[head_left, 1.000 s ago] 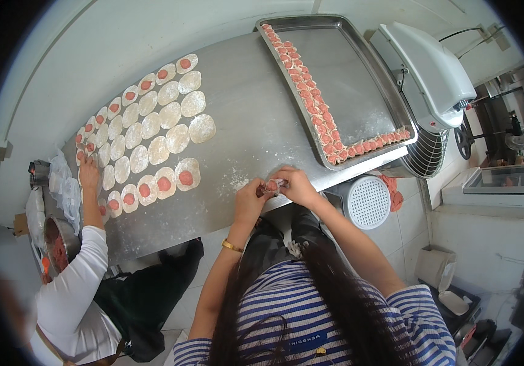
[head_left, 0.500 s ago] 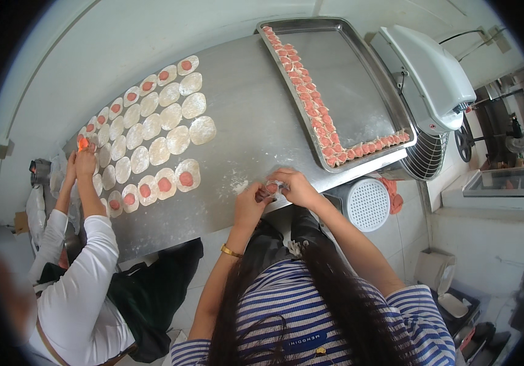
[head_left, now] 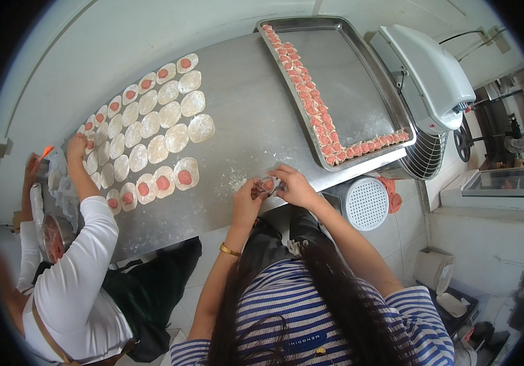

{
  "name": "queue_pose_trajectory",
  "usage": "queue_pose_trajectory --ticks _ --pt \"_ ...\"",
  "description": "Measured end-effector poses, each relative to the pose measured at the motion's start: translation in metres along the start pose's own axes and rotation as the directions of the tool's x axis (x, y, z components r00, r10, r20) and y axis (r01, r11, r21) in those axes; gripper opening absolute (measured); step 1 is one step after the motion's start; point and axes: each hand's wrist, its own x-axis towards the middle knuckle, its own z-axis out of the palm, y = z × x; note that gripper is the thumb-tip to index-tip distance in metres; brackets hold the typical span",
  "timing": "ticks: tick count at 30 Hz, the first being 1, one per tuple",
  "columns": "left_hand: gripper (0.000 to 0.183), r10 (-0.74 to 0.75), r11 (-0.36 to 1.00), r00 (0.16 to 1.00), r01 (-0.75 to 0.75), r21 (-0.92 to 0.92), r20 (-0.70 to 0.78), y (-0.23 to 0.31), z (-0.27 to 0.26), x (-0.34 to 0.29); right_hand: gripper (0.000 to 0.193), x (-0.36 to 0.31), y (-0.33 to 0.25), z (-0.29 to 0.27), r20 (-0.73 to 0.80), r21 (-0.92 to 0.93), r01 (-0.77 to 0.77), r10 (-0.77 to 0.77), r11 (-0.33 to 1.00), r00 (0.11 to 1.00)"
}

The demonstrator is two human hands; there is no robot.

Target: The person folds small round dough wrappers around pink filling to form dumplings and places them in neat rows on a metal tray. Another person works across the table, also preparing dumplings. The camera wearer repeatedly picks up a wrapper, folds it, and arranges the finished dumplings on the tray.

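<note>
Between my two hands, at the table's front edge, is a meat-filled dumpling (head_left: 268, 184), its thin wrapper gathered round pink filling. My left hand (head_left: 250, 198) has its fingers closed on the dumpling's left side. From the other side my right hand (head_left: 295, 188) pinches the wrapper with thumb and fingers. Flat floured wrappers (head_left: 177, 139) lie in rows on the left part of the steel table (head_left: 237, 116). Pink meat tops those in the back row and the front row. Shaped dumplings (head_left: 314, 107) line the left side and front edge of a metal tray (head_left: 359, 79).
At the left a co-worker in white sleeves (head_left: 94, 226) reaches over the wrappers, near a bowl of meat (head_left: 57, 238). Behind the tray's right side stands a white machine (head_left: 423, 79) with a wire guard. A white perforated stool (head_left: 367, 204) is below the table's edge.
The co-worker's hands have parted; one now holds the orange tool farther left, the other touches the far-left wrappers. My fingers have shifted slightly round the dumpling.
</note>
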Motion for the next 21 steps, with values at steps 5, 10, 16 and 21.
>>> queue_pose_trajectory --ticks 5,10,16,21 --pt "0.024 -0.045 0.998 0.997 0.042 0.053 0.057 0.007 0.003 0.003 0.046 -0.003 0.018 0.009 -0.002 -0.040 0.067 -0.068 0.997 0.998" --pt "0.025 0.081 0.982 0.996 -0.084 0.168 0.027 0.004 -0.004 0.001 0.043 -0.003 -0.002 0.000 -0.012 -0.023 0.050 -0.051 0.998 0.999" --pt "0.028 0.061 0.995 0.998 -0.063 0.083 0.019 -0.006 0.001 0.003 0.042 -0.008 0.009 0.005 -0.032 -0.098 0.033 -0.036 0.995 0.999" --pt "0.028 0.020 0.999 0.999 -0.021 0.039 0.026 -0.006 0.005 0.004 0.039 -0.005 0.006 0.007 -0.053 -0.005 0.018 -0.019 1.000 0.998"
